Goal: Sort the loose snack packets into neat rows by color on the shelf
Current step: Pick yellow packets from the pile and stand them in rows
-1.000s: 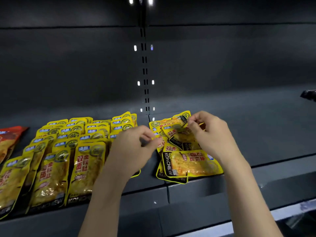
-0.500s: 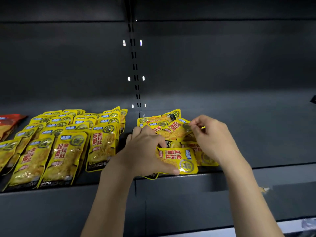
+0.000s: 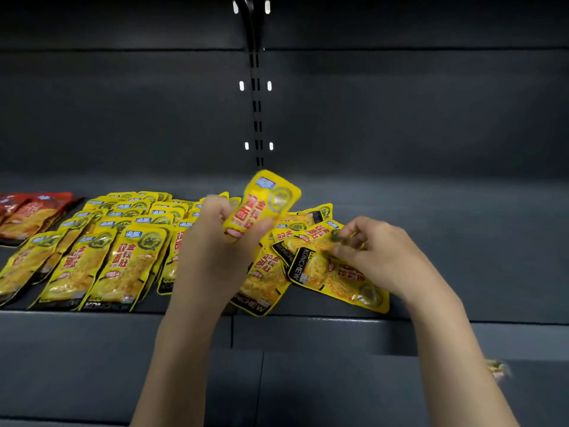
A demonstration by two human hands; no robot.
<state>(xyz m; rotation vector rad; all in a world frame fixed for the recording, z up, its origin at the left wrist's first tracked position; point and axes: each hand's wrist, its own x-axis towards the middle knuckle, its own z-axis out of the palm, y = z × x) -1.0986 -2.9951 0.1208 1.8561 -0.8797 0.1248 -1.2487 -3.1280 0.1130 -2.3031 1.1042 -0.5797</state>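
Observation:
My left hand (image 3: 215, 257) grips a yellow snack packet (image 3: 264, 201) and holds it upright, lifted above the shelf. To its right lies a loose pile of yellow packets (image 3: 271, 278). My right hand (image 3: 375, 254) pinches the top edge of a yellow packet (image 3: 338, 278) lying at the right of that pile. Neat rows of yellow packets (image 3: 101, 251) fill the shelf to the left. Red packets (image 3: 27, 214) lie at the far left.
The dark grey shelf (image 3: 462, 241) stretches to the right of the pile. Its front lip (image 3: 308, 334) runs below the packets. A slotted upright (image 3: 257, 118) divides the back panel. A small yellowish object (image 3: 497, 368) shows blurred at the lower right.
My left hand has lifted a yellow packet up off the pile. My right hand has shifted right and lower onto another packet. The camera has moved closer.

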